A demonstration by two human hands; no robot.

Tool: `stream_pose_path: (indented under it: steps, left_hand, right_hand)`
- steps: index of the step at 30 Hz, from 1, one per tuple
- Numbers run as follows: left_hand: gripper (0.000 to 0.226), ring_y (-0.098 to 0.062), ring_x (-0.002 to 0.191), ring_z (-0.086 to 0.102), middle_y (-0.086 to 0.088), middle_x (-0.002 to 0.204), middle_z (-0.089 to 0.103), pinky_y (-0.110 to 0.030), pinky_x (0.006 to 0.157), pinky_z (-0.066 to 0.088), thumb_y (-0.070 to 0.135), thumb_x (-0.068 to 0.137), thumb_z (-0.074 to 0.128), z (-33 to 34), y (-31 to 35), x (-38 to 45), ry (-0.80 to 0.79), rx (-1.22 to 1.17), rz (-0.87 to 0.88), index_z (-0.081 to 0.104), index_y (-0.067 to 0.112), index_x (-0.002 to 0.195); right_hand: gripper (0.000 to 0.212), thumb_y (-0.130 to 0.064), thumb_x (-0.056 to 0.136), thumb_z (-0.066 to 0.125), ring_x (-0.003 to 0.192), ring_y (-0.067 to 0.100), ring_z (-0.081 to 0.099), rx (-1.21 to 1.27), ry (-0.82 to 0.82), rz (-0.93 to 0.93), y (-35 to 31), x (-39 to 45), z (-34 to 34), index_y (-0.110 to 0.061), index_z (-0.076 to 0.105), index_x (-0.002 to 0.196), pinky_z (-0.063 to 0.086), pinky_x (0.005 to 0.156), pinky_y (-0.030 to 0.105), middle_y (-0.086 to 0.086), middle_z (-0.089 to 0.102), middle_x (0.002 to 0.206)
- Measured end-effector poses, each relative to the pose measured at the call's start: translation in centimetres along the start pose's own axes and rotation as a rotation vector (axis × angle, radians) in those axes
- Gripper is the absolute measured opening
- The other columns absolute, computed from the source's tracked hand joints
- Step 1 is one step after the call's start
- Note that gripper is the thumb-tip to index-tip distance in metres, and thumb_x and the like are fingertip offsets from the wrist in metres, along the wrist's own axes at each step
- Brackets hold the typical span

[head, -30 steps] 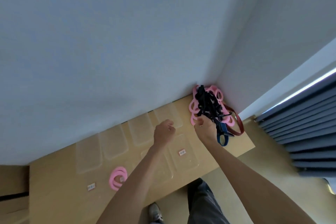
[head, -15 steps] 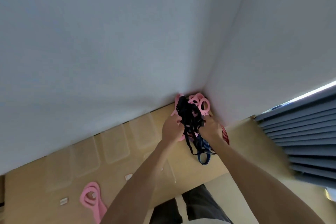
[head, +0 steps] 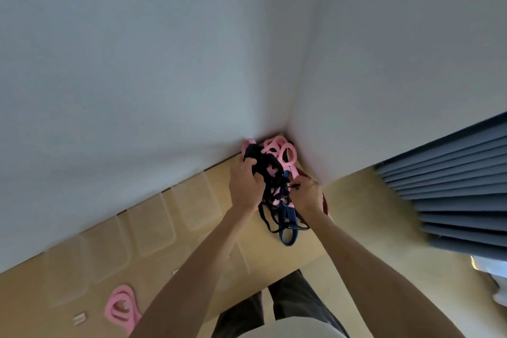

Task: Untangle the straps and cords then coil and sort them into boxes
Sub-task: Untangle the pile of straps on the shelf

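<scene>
Tangle: a knot of black cords, pink straps, a navy webbing strap and a dark red strap is heaped in the far right corner of the wooden table, where the two white walls meet.
Left hand: the left hand is closed on the black cords at the left side of the tangle, its fingers curled into the bundle.
Right hand: the right hand is closed on the tangle from the right, with a thin black cord pinched at the fingertips; which other strands are held cannot be told.
Navy strap: a loop of it is seen hanging out of the tangle toward the near table edge, between the two wrists.
Red strap: only an arc of it is shown, curving behind the right hand.
Coiled strap: one pink coiled strap is laid flat on the table at the lower left, well apart from the tangle.
Boxes: a row of clear plastic boxes is set along the back wall, left of the tangle; a nearer one is partly hidden by the left forearm.
Labels: a small white label is placed just left of the coiled strap.
Surroundings: grey pleated curtains are seen at the right, and dark trousers below the table edge.
</scene>
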State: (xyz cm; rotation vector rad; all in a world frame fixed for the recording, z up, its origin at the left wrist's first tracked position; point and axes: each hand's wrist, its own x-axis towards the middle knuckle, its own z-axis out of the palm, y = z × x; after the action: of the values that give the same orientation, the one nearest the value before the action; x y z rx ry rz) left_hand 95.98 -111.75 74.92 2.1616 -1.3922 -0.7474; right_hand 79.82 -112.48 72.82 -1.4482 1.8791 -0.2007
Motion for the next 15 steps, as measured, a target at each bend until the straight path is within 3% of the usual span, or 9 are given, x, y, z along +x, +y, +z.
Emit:
stream_pose_path:
  steps: [3,5,7,9,11,12,13,14,15]
  left_hand:
    - [0.035,-0.018,0.103,0.057,0.002,0.11,0.063,-0.032,0.084,0.051,0.001,0.079,0.05,-0.6,1.3,0.3,-0.044,-0.042,0.169,0.065,0.016,0.107]
    - [0.038,-0.013,0.095,0.059,0.009,0.101,0.065,-0.031,0.08,0.052,0.004,0.077,0.047,-0.5,1.7,0.4,-0.105,-0.077,0.236,0.065,0.022,0.106]
    - [0.04,-0.013,0.085,0.061,0.011,0.091,0.065,-0.033,0.072,0.051,0.006,0.078,0.044,-1.1,2.9,0.2,-0.172,-0.168,0.198,0.065,0.029,0.103]
    - [0.033,-0.015,0.073,0.058,0.008,0.081,0.065,-0.036,0.065,0.048,0.006,0.082,0.042,-2.5,4.7,0.1,-0.266,-0.346,0.107,0.065,0.029,0.089]
    - [0.031,-0.015,0.077,0.055,0.006,0.088,0.063,-0.033,0.069,0.046,0.009,0.088,0.048,-3.7,5.7,0.2,-0.36,-0.539,0.01,0.067,0.03,0.075]
    - [0.02,-0.022,0.086,0.056,-0.006,0.102,0.061,-0.035,0.074,0.049,0.02,0.091,0.054,-4.0,5.7,0.4,-0.391,-0.624,-0.042,0.068,0.026,0.079]
    - [0.023,-0.033,0.093,0.057,-0.022,0.112,0.055,-0.043,0.08,0.052,0.036,0.091,0.06,-4.1,5.1,0.8,-0.417,-0.68,-0.091,0.067,0.014,0.092]
    - [0.053,-0.04,0.1,0.058,-0.032,0.117,0.051,-0.054,0.088,0.051,0.05,0.087,0.063,-3.7,4.0,1.2,-0.442,-0.726,-0.15,0.058,0.002,0.108]
    - [0.069,-0.044,0.106,0.06,-0.037,0.117,0.051,-0.06,0.093,0.049,0.058,0.085,0.064,-3.9,3.5,1.3,-0.477,-0.742,-0.19,0.052,-0.002,0.117]
  right_hand:
    - [0.029,0.002,0.084,0.054,0.06,0.018,0.065,0.116,0.099,-0.176,-2.5,0.4,-1.3,-0.019,0.073,0.084,0.059,0.059,0.039,-0.002,0.071,0.076]
    - [0.024,0.003,0.082,0.06,0.061,0.006,0.065,0.212,0.112,-0.28,-5.0,0.3,-3.0,-0.014,0.076,0.084,0.059,0.063,0.033,-0.009,0.071,0.075]
    - [0.023,0.0,0.078,0.063,0.068,-0.002,0.065,0.267,0.09,-0.372,-7.4,0.2,-5.3,-0.017,0.077,0.084,0.057,0.07,0.023,-0.018,0.07,0.078]
    - [0.023,-0.004,0.073,0.063,0.069,0.001,0.065,0.288,0.096,-0.444,-9.4,-0.4,-7.7,-0.021,0.078,0.081,0.055,0.07,0.022,-0.016,0.072,0.078]
    - [0.022,-0.002,0.073,0.063,0.067,0.004,0.064,0.346,0.108,-0.474,-11.1,-1.2,-10.3,-0.018,0.076,0.078,0.053,0.066,0.021,-0.014,0.071,0.073]
    - [0.021,0.0,0.074,0.063,0.069,0.006,0.065,0.407,0.1,-0.484,-12.2,-1.6,-11.7,-0.015,0.075,0.078,0.053,0.066,0.022,-0.011,0.07,0.073]
    - [0.02,0.003,0.074,0.063,0.072,0.01,0.067,0.475,0.085,-0.494,-13.4,-2.3,-13.1,-0.012,0.074,0.079,0.055,0.066,0.024,-0.008,0.07,0.075]
    - [0.019,0.005,0.075,0.063,0.075,0.014,0.068,0.547,0.069,-0.508,-14.4,-3.0,-14.4,-0.01,0.073,0.079,0.056,0.065,0.026,-0.004,0.07,0.076]
    - [0.018,0.007,0.076,0.062,0.076,0.019,0.069,0.612,0.065,-0.527,-15.6,-3.9,-15.7,-0.008,0.072,0.078,0.057,0.062,0.028,-0.001,0.07,0.076]
